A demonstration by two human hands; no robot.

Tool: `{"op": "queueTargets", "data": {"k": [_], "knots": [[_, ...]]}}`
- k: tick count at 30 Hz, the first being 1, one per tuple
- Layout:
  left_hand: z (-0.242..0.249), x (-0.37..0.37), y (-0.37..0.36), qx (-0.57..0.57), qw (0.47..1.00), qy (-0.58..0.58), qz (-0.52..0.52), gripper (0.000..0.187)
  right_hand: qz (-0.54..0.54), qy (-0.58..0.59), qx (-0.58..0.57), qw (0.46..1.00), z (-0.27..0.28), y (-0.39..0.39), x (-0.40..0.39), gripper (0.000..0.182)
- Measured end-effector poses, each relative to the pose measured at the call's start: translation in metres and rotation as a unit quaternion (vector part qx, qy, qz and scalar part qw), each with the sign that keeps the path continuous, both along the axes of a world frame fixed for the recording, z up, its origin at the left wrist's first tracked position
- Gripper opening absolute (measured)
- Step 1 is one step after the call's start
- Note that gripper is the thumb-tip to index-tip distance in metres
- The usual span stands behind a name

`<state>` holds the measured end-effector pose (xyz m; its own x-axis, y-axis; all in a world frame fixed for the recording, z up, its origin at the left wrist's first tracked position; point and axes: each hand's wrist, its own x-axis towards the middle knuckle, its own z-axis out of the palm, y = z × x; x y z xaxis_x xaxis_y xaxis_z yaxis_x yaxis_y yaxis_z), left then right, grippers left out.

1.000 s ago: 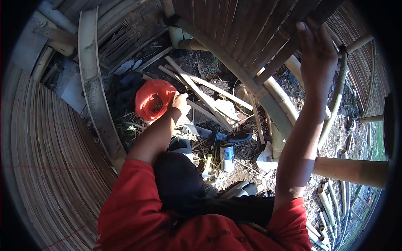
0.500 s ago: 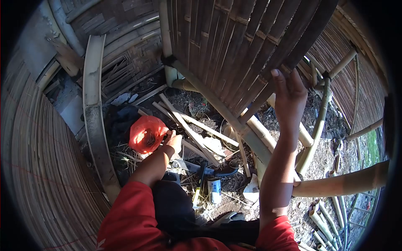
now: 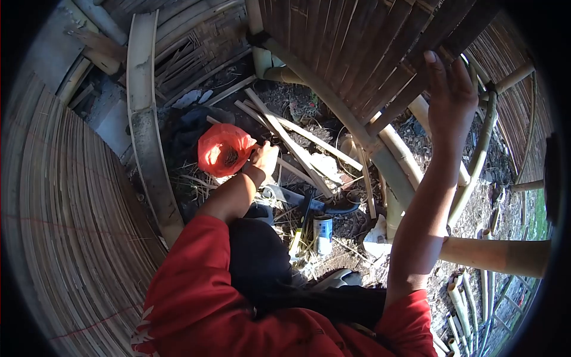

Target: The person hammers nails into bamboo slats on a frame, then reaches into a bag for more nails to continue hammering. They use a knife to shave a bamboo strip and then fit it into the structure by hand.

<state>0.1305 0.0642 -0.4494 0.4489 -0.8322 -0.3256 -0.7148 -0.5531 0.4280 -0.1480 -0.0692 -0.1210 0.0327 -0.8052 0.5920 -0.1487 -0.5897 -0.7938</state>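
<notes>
My left hand (image 3: 264,157) is closed at the right rim of a red plastic bag (image 3: 208,146), fingers pinching its edge. The bag lies open on the ground; small, dark, thin pieces (image 3: 225,156) sit inside, too small to name. My raised right hand (image 3: 452,95) grips the lower edge of a slatted bamboo panel (image 3: 357,56), thumb on the near side and part of the fingers hidden. Between my arms lie a large knife (image 3: 315,202) with a dark handle, a hammer-like tool (image 3: 302,223) with a yellow handle end, and a blue-and-white can (image 3: 323,235).
Loose bamboo strips (image 3: 291,140) lie beyond my left hand. A bamboo pole (image 3: 327,95) runs along the panel's lower edge. A split bamboo channel (image 3: 143,119) stands at left beside a slatted wall (image 3: 77,208). A thick bamboo pole (image 3: 499,256) and cut pieces (image 3: 461,303) are at right.
My view has shifted, so the scene sits further right and higher. My left hand stays at the red bag's rim, and my right hand stays at the panel's edge.
</notes>
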Motion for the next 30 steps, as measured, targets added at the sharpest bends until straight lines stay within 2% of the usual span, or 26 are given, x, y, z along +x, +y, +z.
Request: {"op": "queueTargets", "data": {"k": [1, 3, 4, 6, 7, 11, 14, 15, 16, 18, 19, 20, 22, 23, 24, 25, 26, 28, 30], "knots": [[-0.007, 0.002, 0.001, 0.003, 1.0, -0.001, -0.001, 0.03, -0.01, 0.008, -0.01, 1.0, 0.0, 0.0, -0.001, 0.034], [-0.013, 0.006, 0.0, -0.018, 0.989, -0.097, -0.112, 0.027, -0.005, 0.002, -0.012, 1.0, 0.0, 0.0, 0.0, 0.034], [-0.018, 0.008, 0.001, -0.017, 0.988, -0.099, -0.114, 0.027, 0.001, -0.004, -0.017, 1.0, 0.0, 0.0, 0.0, 0.034], [-0.024, 0.012, 0.003, -0.206, 0.975, -0.024, -0.079, 0.034, 0.012, -0.017, -0.016, 1.0, -0.002, -0.003, -0.001, 0.034], [-0.024, 0.014, 0.007, -0.274, 0.956, -0.011, -0.1, 0.031, 0.025, -0.028, -0.016, 0.999, -0.004, -0.004, -0.002, 0.034], [-0.017, 0.019, 0.004, -0.337, 0.934, -0.033, -0.111, 0.03, 0.039, -0.034, -0.018, 0.998, -0.004, -0.005, -0.003, 0.032], [0.014, 0.01, -0.002, -0.435, 0.898, -0.011, -0.059, 0.021, 0.025, -0.017, -0.009, 0.999, -0.002, -0.004, -0.004, 0.031], [0.023, 0.011, -0.006, -0.438, 0.897, 0.031, -0.044, 0.019, 0.004, 0.013, -0.006, 1.0, 0.0, -0.002, -0.005, 0.031], [0.033, 0.014, -0.009, -0.433, 0.9, -0.013, -0.051, 0.016, 0.0, 0.01, -0.011, 1.0, 0.003, 0.001, -0.006, 0.031], [0.051, 0.014, -0.022, -0.498, 0.866, -0.005, -0.03, 0.02, -0.027, 0.066, 0.023, 0.997, 0.009, 0.006, -0.007, 0.031], [0.072, 0.006, -0.021, -0.511, 0.858, 0.041, -0.014, 0.023, 0.019, 0.042, 0.003, 0.999, 0.007, 0.004, -0.01, 0.033], [0.091, 0.0, -0.023, -0.509, 0.86, 0.035, -0.012, 0.023, 0.024, 0.038, 0.005, 0.999, 0.007, 0.004, -0.013, 0.033], [0.132, -0.009, -0.029, -0.615, 0.766, 0.186, 0.001, 0.023, 0.063, 0.051, 0.006, 0.997, 0.009, 0.003, -0.017, 0.037], [0.157, -0.015, -0.028, -0.618, 0.766, 0.177, -0.001, 0.023, 0.07, 0.03, 0.042, 0.996, 0.01, 0.003, -0.017, 0.039], [0.184, -0.024, -0.026, -0.646, 0.722, 0.247, -0.013, 0.022, 0.072, 0.023, 0.038, 0.996, 0.008, 0.002, -0.017, 0.039], [0.21, -0.031, -0.024, -0.668, 0.673, 0.317, -0.028, 0.022, 0.023, 0.041, 0.012, 0.999, 0.004, 0.0, -0.016, 0.039], [0.233, -0.034, -0.018, -0.67, 0.671, 0.315, -0.035, 0.022, -0.028, 0.059, -0.014, 0.998, 0.001, -0.002, -0.017, 0.04], [0.271, -0.041, -0.008, -0.507, 0.741, 0.426, -0.113, 0.024, -0.027, 0.037, -0.013, 0.999, 0.004, -0.004, -0.024, 0.038], [0.298, -0.062, -0.014, -0.521, 0.714, 0.437, -0.164, 0.025, -0.074, 0.112, 0.056, 0.989, 0.013, 0.004, -0.033, 0.035]]}}
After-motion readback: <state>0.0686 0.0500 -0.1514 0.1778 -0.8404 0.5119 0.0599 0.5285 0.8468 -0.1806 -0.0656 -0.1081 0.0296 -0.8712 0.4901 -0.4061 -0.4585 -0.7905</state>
